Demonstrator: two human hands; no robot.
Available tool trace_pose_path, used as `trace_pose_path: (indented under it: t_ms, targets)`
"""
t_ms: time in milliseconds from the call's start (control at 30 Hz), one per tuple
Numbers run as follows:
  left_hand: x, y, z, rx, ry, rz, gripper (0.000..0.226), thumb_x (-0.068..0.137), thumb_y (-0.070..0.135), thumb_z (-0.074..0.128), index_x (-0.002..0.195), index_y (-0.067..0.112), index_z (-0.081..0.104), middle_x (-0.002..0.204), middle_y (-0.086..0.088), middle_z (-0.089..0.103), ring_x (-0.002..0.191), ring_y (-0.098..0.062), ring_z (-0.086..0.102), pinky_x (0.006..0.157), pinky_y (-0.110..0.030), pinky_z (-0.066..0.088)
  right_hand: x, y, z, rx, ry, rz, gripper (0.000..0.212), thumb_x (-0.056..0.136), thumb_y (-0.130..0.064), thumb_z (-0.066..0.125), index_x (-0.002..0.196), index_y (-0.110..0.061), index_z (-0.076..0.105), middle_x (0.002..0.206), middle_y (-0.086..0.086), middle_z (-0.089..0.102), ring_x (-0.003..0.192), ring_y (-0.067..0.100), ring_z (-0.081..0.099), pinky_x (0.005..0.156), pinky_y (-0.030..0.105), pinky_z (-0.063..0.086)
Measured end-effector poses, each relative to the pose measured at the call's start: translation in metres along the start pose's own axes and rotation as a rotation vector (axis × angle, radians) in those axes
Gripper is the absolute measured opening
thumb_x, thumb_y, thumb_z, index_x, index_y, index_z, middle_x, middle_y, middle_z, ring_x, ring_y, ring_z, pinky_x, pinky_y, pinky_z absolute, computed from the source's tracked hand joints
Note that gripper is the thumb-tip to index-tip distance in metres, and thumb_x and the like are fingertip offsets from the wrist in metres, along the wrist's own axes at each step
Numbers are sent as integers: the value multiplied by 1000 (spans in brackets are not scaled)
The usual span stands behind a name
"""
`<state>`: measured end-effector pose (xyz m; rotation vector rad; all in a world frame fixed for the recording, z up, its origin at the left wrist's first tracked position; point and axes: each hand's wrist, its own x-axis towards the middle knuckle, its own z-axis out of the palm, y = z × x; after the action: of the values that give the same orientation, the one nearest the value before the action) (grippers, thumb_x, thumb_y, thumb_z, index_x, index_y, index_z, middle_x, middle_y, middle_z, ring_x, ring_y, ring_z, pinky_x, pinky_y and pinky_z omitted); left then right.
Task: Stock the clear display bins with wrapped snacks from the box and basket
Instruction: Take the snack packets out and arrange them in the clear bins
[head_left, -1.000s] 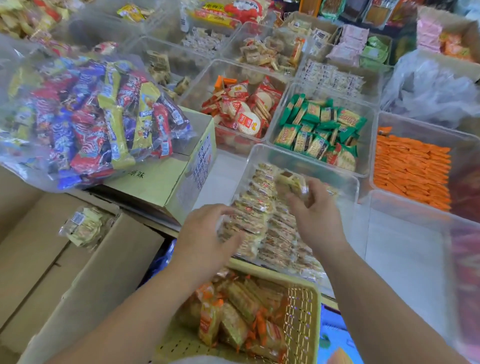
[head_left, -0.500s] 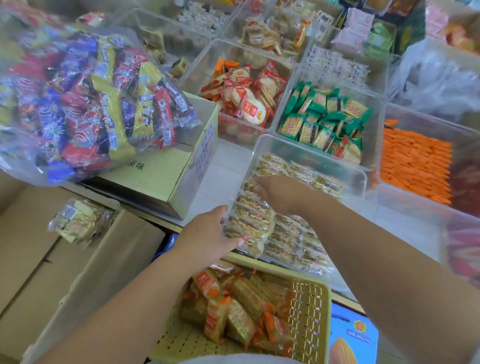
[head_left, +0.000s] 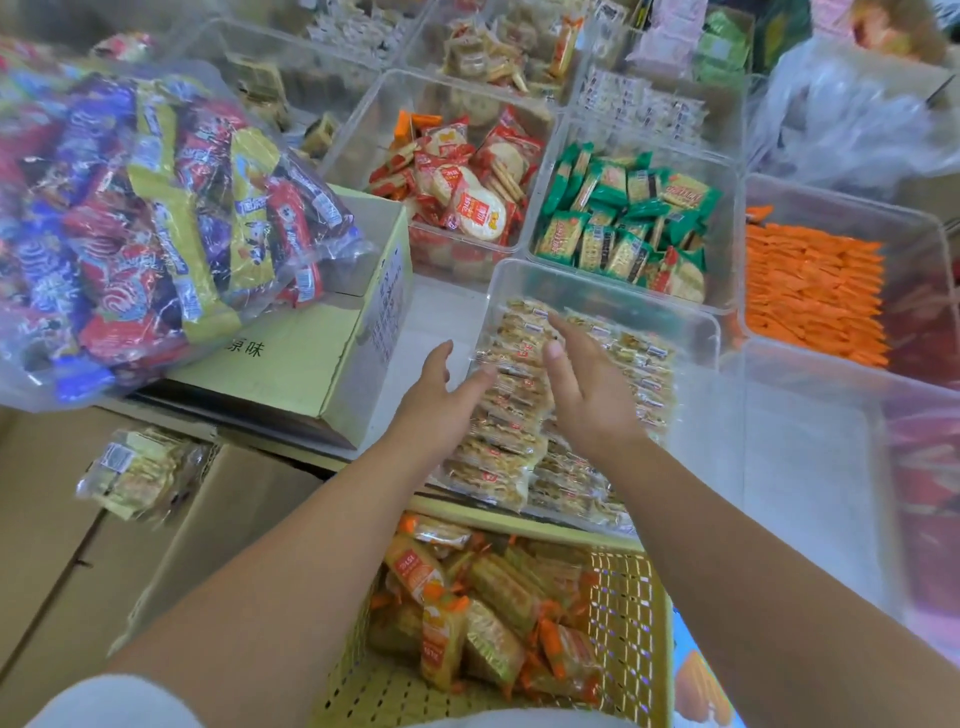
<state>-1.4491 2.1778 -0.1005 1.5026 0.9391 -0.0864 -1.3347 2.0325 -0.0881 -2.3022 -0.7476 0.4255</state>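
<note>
a shop, snack section: counter (head_left: 441, 312) packed with clear display bins (head_left: 613, 291) of sorted wrapped snacks, green crackers (head_left: 623, 218), orange packs (head_left: 810, 291), a bulk bag of candy bars (head_left: 145, 218) on a cardboard carton (head_left: 322, 364), restock basket (head_left: 623, 623) below.

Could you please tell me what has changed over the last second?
The right hand has let go of the wrapped snack it held above the near bin and now lies open over the rows. The left hand has let go of the bin's near-left corner and opened. The basket stays put.
</note>
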Motion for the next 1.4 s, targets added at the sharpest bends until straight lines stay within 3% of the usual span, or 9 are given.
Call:
trace_pose_path:
  t_ms: [167, 267, 300, 433, 567, 800, 1000, 1167, 1400]
  targets:
    - [16, 2, 2, -286, -88, -118, 50, 99, 69, 44, 147, 52, 48, 147, 7, 57, 104, -11, 66, 74, -30, 51, -37, -7, 33, 629, -15, 487, 67, 63, -103, 15, 128, -86, 14, 166, -14, 18, 151, 22, 23, 112, 49, 24]
    - [22, -3, -1, -459, -143, -146, 37, 100, 66, 45, 87, 57, 78, 88, 10, 81, 71, -8, 77, 47, -26, 58, -36, -15, 41, 793, -32, 490, 63, 64, -102, 22, 124, -89, 7, 167, -16, 14, 153, 25, 19, 116, 59, 21]
    - [24, -6, -3, -461, -159, -136, 32, 100, 65, 48, 89, 60, 77, 87, 8, 80, 66, -6, 75, 46, -25, 57, -34, -20, 42, 826, -39, 495, 61, 66, -100, 24, 123, -89, 5, 167, -16, 13, 153, 25, 18, 117, 60, 19]
    - [27, -11, -6, -463, -192, -98, 35, 109, 43, 44, 140, 51, 57, 121, 2, 71, 82, -10, 74, 56, -26, 58, -31, -31, 46, 726, -52, 496, 36, 92, -80, 19, 126, -87, 11, 168, -15, 12, 154, 26, 14, 116, 55, 21]
    - [30, -21, -5, -349, -178, -46, 32, 109, 24, 46, 131, 39, 65, 96, 7, 79, 74, -8, 75, 53, -27, 57, -30, -25, 51, 642, -105, 477, 46, 99, -70, 18, 144, -68, 8, 169, -13, 10, 156, 25, 7, 122, 56, 17]
    - [25, -25, -8, -273, -149, 0, 33, 107, 23, 53, 134, 40, 56, 106, -2, 80, 91, -19, 78, 59, -31, 59, -23, -18, 56, 487, -254, 339, 68, 106, -52, 33, 155, -47, -14, 167, -13, -18, 150, 9, -23, 125, 47, -6]
    - [16, -19, -10, -132, -78, 21, 40, 104, 38, 58, 142, 47, 49, 100, 10, 78, 81, -4, 75, 55, -21, 56, -24, -15, 46, 492, -265, 347, 69, 103, -56, 37, 155, -51, -8, 169, -13, -7, 156, 17, 1, 125, 52, 12]
    - [-13, -16, -23, 82, 82, 83, 53, 99, 54, 59, 148, 41, 43, 145, 5, 55, 122, -15, 57, 94, -34, 42, -35, -20, 30, 462, -202, 368, 82, 96, -62, 50, 158, -46, -1, 167, -3, 20, 148, 25, 32, 118, 45, 31]
    - [-116, -40, -82, -3, 323, 378, 28, 84, 45, 69, 111, 40, 67, 108, 21, 71, 97, -3, 67, 88, -22, 52, -77, -72, 31, 100, 81, 35, 71, 95, -49, 59, 155, -26, 30, 161, 1, 28, 149, 23, 23, 119, 47, 27]
